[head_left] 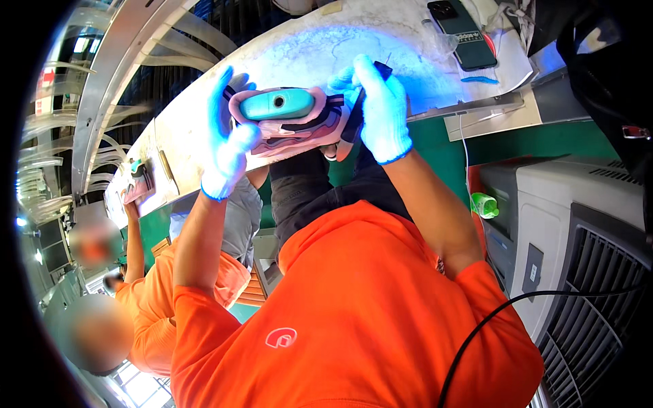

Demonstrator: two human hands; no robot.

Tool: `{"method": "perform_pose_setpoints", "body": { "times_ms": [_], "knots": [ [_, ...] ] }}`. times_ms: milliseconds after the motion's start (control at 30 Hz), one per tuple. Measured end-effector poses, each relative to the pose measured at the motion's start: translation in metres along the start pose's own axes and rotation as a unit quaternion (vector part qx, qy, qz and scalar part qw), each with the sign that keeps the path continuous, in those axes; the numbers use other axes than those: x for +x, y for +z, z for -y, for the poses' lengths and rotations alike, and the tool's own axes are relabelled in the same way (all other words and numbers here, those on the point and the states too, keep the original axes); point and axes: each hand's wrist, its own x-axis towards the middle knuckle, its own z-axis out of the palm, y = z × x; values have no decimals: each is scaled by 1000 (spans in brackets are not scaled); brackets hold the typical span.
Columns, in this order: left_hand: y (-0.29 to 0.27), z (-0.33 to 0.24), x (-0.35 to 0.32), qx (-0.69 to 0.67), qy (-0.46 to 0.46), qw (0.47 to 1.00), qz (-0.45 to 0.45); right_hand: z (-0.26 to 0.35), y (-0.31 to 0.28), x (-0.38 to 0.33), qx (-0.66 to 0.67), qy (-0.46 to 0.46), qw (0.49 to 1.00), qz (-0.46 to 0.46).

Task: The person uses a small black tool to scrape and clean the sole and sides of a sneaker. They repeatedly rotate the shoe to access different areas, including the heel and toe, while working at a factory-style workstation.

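Observation:
A pink and grey shoe (299,134) with black trim lies on its base over the near edge of the bench, a turquoise shoe last (277,104) filling its opening. My left hand (228,139), in a white glove lit blue, grips the shoe's left end, thumb on the near side. At the shoe's right end, my gloved right hand (382,112) is closed around a dark narrow tool (354,121) that slants down toward me. Its lower end looks pinkish; I cannot make out its exact kind.
The curved white bench (326,41) is lit blue. A dark phone (466,34) and a small blue strip (480,79) lie at its right. Further left, a co-worker's hand (130,209) touches another shoe (138,182). A grey machine (578,224) stands on the right.

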Motion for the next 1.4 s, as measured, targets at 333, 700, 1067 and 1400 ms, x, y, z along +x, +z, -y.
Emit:
{"method": "perform_pose_setpoints", "body": {
  "times_ms": [333,700,1067,1400],
  "knots": [
    [6,5,-24,226,251,941,19,-5,11,-6,-101,-22,994,35],
    [14,-1,-27,253,318,913,30,17,15,3,-384,-14,911,146],
    [7,3,-28,274,287,918,17,21,18,17,-106,174,971,128],
    [10,7,-9,230,317,919,45,20,21,25,-265,150,936,177]
  ]
}}
